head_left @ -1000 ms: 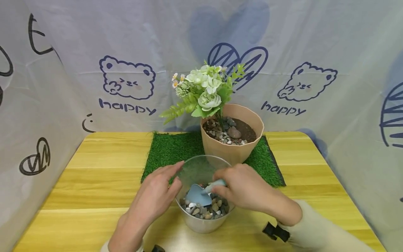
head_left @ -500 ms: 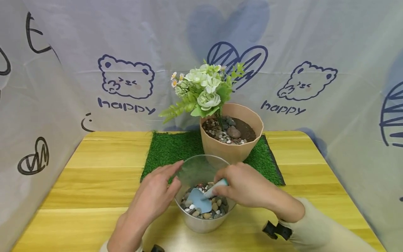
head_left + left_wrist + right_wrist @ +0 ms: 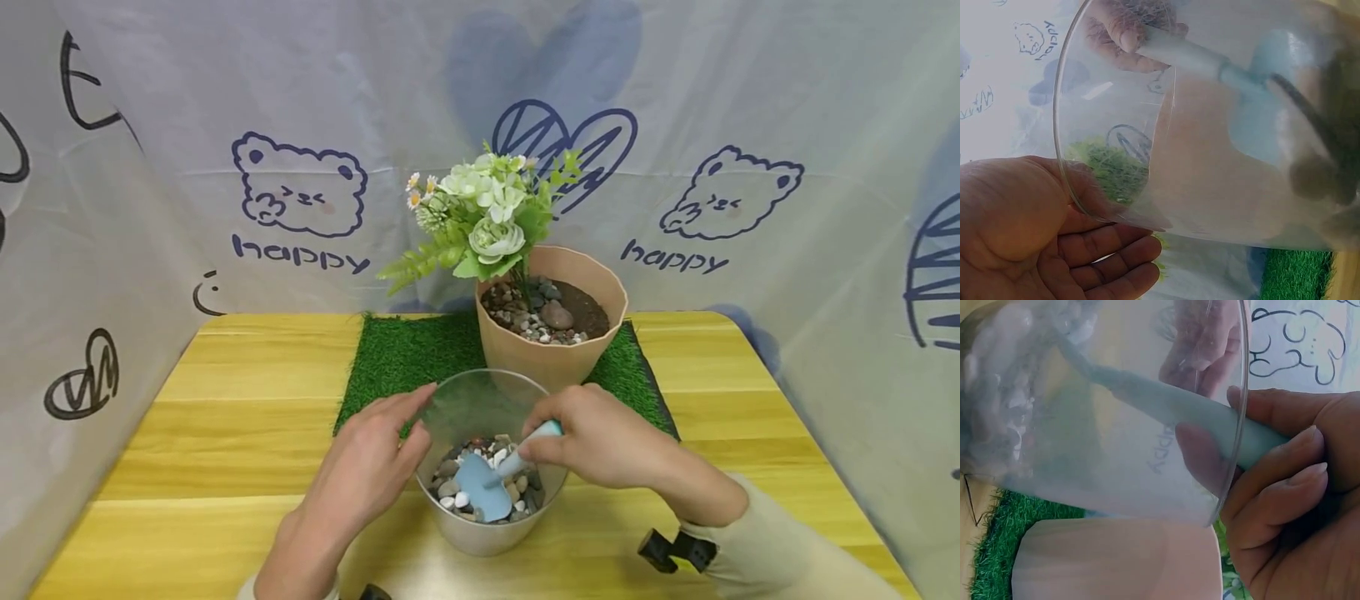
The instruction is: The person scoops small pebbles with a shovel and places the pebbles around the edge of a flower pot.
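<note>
A clear plastic bucket (image 3: 480, 542) stands on the table with pebbles (image 3: 450, 487) in its bottom. My right hand (image 3: 600, 437) grips the handle of a small light-blue trowel (image 3: 486, 492), thumb and fingers curled round it. The trowel's blade lies on the pebbles, its handle slanting up to the right. In the right wrist view the handle (image 3: 1179, 412) shows partly through the clear wall. My left hand (image 3: 375, 458) rests at the bucket's left side near the rim, fingers fairly straight; in the left wrist view its fingers (image 3: 1113, 250) lie along the outside of the wall.
Just behind the bucket, a peach flowerpot (image 3: 555, 358) stands on a green turf mat (image 3: 420, 350). It holds soil, stones and white-green flowers (image 3: 495, 208). The wooden table (image 3: 247, 425) is backed by a printed white curtain (image 3: 420, 67).
My right hand has drawn slightly right with the trowel, and the blade has shifted across the pebbles toward me, its handle rising a little. The left hand has stayed in place.
</note>
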`<action>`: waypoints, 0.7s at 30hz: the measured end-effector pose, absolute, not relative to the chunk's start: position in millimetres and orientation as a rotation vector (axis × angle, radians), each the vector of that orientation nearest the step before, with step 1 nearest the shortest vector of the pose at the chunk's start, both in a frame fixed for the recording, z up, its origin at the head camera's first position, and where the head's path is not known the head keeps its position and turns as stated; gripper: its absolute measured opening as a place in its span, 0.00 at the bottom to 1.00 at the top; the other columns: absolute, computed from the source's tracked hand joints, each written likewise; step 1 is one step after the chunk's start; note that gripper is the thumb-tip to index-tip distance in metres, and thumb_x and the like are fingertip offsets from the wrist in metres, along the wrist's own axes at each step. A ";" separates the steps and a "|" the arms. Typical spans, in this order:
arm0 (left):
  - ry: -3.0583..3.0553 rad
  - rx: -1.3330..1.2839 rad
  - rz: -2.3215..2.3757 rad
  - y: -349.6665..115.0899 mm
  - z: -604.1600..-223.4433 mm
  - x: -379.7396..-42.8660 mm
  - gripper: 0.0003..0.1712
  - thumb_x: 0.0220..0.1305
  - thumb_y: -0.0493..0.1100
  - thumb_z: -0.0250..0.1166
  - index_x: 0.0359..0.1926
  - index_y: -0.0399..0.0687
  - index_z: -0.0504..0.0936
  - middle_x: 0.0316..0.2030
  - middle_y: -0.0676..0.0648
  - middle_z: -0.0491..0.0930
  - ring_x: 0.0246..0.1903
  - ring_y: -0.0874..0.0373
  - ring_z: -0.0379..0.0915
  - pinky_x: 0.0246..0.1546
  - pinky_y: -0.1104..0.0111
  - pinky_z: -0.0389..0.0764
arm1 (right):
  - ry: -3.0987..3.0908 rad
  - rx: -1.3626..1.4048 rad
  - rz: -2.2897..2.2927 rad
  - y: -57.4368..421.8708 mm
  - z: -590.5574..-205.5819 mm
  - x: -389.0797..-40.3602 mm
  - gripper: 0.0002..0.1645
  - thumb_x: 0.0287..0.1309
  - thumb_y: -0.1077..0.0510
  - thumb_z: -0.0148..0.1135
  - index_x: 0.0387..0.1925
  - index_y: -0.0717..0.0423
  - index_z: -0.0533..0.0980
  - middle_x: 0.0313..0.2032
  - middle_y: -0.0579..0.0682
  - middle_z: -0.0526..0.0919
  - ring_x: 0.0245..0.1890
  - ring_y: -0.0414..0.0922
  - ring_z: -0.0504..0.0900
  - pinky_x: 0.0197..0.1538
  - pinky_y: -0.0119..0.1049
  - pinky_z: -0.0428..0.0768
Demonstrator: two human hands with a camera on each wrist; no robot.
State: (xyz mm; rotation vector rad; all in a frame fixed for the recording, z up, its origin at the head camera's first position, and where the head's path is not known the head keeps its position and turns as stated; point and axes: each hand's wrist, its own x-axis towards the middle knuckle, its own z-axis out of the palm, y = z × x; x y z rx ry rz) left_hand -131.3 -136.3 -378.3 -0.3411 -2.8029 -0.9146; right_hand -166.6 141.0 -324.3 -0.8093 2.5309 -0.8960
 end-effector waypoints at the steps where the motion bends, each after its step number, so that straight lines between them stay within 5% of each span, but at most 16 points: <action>1: -2.801 -0.342 -0.916 -136.2 -378.4 -131.2 0.28 0.71 0.41 0.61 0.71 0.48 0.78 0.65 0.43 0.82 0.64 0.44 0.79 0.60 0.49 0.82 | 2.524 -0.802 -0.912 142.9 -324.6 -166.7 0.07 0.67 0.51 0.69 0.34 0.44 0.89 0.23 0.36 0.81 0.17 0.36 0.64 0.25 0.31 0.67; 10: -2.788 -0.347 -0.912 -136.3 -378.8 -130.9 0.28 0.71 0.41 0.60 0.71 0.48 0.79 0.64 0.43 0.83 0.64 0.44 0.79 0.60 0.49 0.82 | 2.472 -0.642 -1.041 151.8 -325.0 -161.4 0.08 0.67 0.50 0.69 0.35 0.48 0.88 0.16 0.40 0.70 0.15 0.39 0.61 0.21 0.32 0.62; 21: -2.794 -0.330 -0.920 -135.4 -378.4 -130.5 0.28 0.72 0.41 0.60 0.71 0.49 0.79 0.64 0.43 0.83 0.65 0.43 0.78 0.57 0.50 0.82 | 2.517 -0.716 -0.904 143.5 -325.0 -158.3 0.08 0.67 0.49 0.69 0.32 0.43 0.88 0.19 0.38 0.77 0.17 0.37 0.63 0.24 0.31 0.64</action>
